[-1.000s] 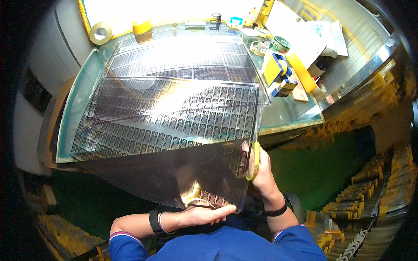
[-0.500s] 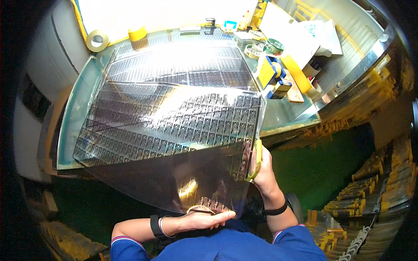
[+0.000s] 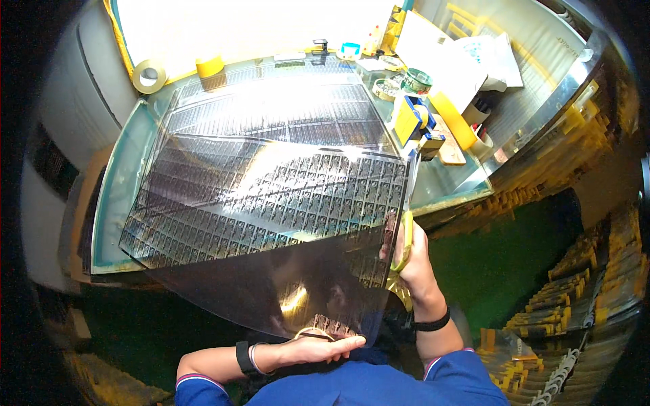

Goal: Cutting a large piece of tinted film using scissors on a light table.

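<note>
A: What is the right hand doing?

B: It is closing around a pair of yellow-handled scissors, with the blades running up along the right edge of a large transparent printed film sheet

A: And the left hand?

B: It is lying almost flat with the fingers stretched out, pressing against the sheet's lower edge close to the person's chest; it is not wrapping around anything that I can see

A: Where is the sheet sitting?

B: It is spreading over a glass-topped light table, covering most of it, while its near part is hanging off the front edge and curving down towards the blue sleeves. Rows of small dark printed patterns are filling it

A: What is lying around it?

B: A roll of tape is resting at the far left corner, with a yellow roll just beside it. A blue and yellow tape dispenser is standing at the right edge, near a wooden board and some small round containers
</note>
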The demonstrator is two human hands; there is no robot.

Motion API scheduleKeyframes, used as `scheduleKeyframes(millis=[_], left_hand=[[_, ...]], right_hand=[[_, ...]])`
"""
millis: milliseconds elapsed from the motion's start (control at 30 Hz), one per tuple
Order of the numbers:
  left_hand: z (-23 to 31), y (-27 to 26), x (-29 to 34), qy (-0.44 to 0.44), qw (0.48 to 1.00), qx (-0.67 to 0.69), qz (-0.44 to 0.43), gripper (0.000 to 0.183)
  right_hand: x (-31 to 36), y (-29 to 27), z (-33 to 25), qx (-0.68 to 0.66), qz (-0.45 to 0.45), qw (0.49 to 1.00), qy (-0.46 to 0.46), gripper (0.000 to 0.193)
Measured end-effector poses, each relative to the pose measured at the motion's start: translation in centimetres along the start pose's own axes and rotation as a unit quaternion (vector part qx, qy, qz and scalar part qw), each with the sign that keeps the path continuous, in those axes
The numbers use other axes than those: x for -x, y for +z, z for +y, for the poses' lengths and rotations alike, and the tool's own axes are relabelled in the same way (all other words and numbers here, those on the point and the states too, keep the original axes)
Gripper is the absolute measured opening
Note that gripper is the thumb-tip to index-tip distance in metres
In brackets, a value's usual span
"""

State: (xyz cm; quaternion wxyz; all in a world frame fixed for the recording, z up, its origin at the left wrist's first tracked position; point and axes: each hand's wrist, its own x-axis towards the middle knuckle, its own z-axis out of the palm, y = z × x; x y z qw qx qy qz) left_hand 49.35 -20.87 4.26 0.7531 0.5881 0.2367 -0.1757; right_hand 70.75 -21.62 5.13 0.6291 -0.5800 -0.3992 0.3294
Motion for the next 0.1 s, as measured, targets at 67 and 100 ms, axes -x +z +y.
scheduleKeyframes(millis=[67, 100], left_hand=[[-0.38, -0.17, -0.25, -0.013, 1.000, -0.006, -0.003, 0.046], [-0.27, -0.16, -0.26, -0.011, 1.000, -0.007, -0.002, 0.046]], right_hand=[[-0.07, -0.47, -0.53, -0.013, -0.020, 1.000, 0.018, 0.023], [-0.16, -0.50, -0.65, -0.013, -0.020, 1.000, 0.016, 0.023]])
